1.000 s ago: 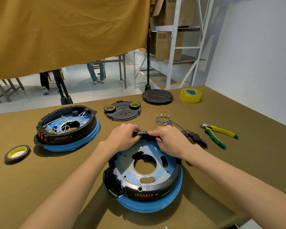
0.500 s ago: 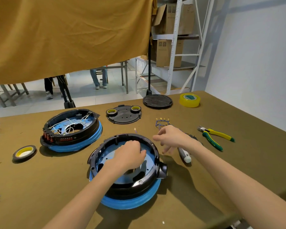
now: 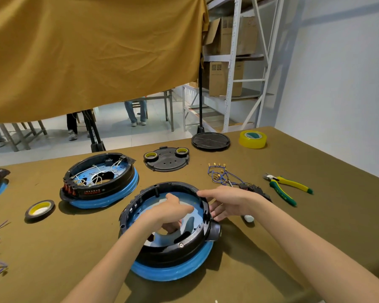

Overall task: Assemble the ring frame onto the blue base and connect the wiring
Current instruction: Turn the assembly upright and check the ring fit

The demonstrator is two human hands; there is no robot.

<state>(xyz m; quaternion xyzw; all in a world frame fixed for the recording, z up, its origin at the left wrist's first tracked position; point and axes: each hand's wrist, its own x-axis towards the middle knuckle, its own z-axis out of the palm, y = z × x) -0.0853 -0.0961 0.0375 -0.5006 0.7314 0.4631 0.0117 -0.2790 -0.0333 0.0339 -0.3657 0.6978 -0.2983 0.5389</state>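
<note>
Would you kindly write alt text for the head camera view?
A person's left hand reaches inside a black ring frame seated on a blue base, while the right hand touches its rim; loose wiring lies beyond.

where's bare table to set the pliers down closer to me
Bare cloth lies at the near right, bordered by the near blue base, the right forearm and the table edge. Another patch lies at the near left, between the tape roll and the left forearm. It is crowded past the right hand, around the wire bundle and pliers.
</note>
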